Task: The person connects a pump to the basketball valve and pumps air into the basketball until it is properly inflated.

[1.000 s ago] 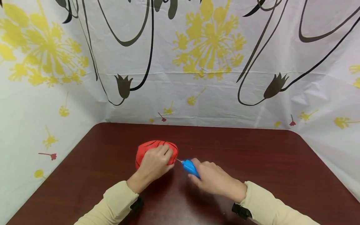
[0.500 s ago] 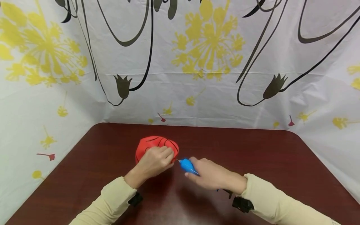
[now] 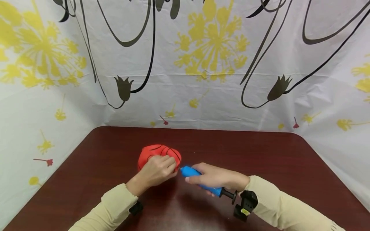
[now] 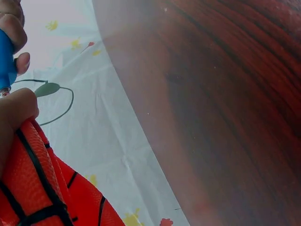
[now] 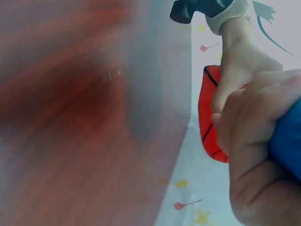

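Observation:
My left hand (image 3: 157,170) grips a limp, partly flattened orange-red basketball (image 3: 159,150) with black lines, held above the table. The fingers pinch the ball's right edge. In my right hand (image 3: 216,176) is a blue hand pump (image 3: 189,171), gripped round its barrel, with its nose at the ball's edge. A black plunger handle (image 3: 229,194) sticks out behind the right hand. In the left wrist view, the pump's metal tip (image 4: 4,92) shows beside the left fingers. The needle itself is hidden there. The right wrist view shows the ball (image 5: 207,117) behind the right hand.
A dark reddish-brown table (image 3: 245,150) with rounded far corners lies under both hands. White cloth (image 3: 214,106) with yellow flowers and dark stems hangs round its back and sides. Black wrist devices (image 3: 248,200) sit at the cuffs.
The pump has moved closer to the ball, and the thin needle seen between them earlier no longer shows. My right hand has turned, bringing the pump's barrel and plunger into sight.

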The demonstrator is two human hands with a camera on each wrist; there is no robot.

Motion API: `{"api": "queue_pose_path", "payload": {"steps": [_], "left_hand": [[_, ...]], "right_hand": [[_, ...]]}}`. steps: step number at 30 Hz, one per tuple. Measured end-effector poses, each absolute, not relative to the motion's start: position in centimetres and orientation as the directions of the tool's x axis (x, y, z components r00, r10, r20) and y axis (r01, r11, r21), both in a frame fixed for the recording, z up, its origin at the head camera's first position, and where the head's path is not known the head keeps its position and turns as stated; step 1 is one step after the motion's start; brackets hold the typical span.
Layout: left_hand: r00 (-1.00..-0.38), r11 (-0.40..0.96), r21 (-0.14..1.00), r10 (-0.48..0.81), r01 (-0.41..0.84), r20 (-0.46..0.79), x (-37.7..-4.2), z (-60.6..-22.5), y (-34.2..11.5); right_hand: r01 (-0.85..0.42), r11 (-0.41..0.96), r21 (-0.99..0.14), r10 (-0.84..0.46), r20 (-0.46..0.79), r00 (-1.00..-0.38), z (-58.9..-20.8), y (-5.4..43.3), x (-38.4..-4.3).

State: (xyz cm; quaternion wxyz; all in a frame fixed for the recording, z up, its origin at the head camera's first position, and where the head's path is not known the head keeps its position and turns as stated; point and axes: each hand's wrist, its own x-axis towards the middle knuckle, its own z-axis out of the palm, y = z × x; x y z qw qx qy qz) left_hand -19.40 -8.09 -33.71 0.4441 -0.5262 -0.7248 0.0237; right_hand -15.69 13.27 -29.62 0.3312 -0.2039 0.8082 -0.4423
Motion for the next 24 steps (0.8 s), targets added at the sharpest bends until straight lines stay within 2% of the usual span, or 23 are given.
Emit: {"api": "queue_pose_path", "payload": {"steps": [1, 3, 7, 9, 11, 14, 16, 17, 18, 20, 24], "left_hand": [[-0.049, 0.445, -0.498, 0.780, 0.745, 0.623, -19.4, -33.8, -8.1], [-0.047, 0.443, -0.490, 0.776, 0.751, 0.629, -19.5, -33.8, -8.0], [-0.048, 0.443, -0.481, 0.771, 0.757, 0.635, -19.6, -33.8, -8.0], [-0.051, 0.443, -0.474, 0.769, 0.761, 0.637, -19.7, -33.8, -7.9], [-0.049, 0.441, -0.473, 0.769, 0.763, 0.637, -19.7, -33.7, -7.9], [-0.042, 0.432, -0.473, 0.771, 0.768, 0.636, -19.8, -33.6, -7.9], [-0.037, 0.425, -0.478, 0.775, 0.769, 0.631, -19.9, -33.6, -7.9], [-0.035, 0.420, -0.481, 0.780, 0.770, 0.624, -19.9, -33.7, -7.9], [-0.034, 0.413, -0.485, 0.787, 0.771, 0.616, -19.9, -33.8, -7.9], [-0.036, 0.400, -0.489, 0.801, 0.775, 0.598, -19.8, -34.0, -7.8], [-0.046, 0.385, -0.489, 0.820, 0.783, 0.571, -19.6, -34.6, -7.6]], "right_hand": [[-0.050, 0.525, -0.850, -0.627, -0.346, -0.698, -29.7, 13.3, -15.7], [-0.155, 0.557, -0.816, -0.636, -0.300, -0.711, -29.8, 13.1, -15.6], [-0.445, 0.667, -0.597, -0.643, -0.160, -0.748, -29.5, 12.7, -15.3], [-0.476, 0.677, -0.561, -0.646, -0.145, -0.749, -29.2, 12.5, -15.3], [-0.394, 0.652, -0.648, -0.645, -0.201, -0.737, -29.0, 12.6, -15.6], [-0.121, 0.555, -0.823, -0.647, -0.336, -0.685, -28.9, 12.9, -16.1], [0.033, 0.505, -0.863, -0.639, -0.399, -0.658, -29.1, 13.0, -16.3], [0.052, 0.502, -0.863, -0.633, -0.408, -0.657, -29.2, 12.9, -16.3], [0.030, 0.512, -0.858, -0.632, -0.400, -0.664, -29.3, 12.8, -16.2], [-0.099, 0.577, -0.811, -0.621, -0.356, -0.699, -29.5, 12.6, -15.8], [-0.407, 0.702, -0.584, -0.612, -0.204, -0.764, -29.9, 11.9, -14.9]]}}
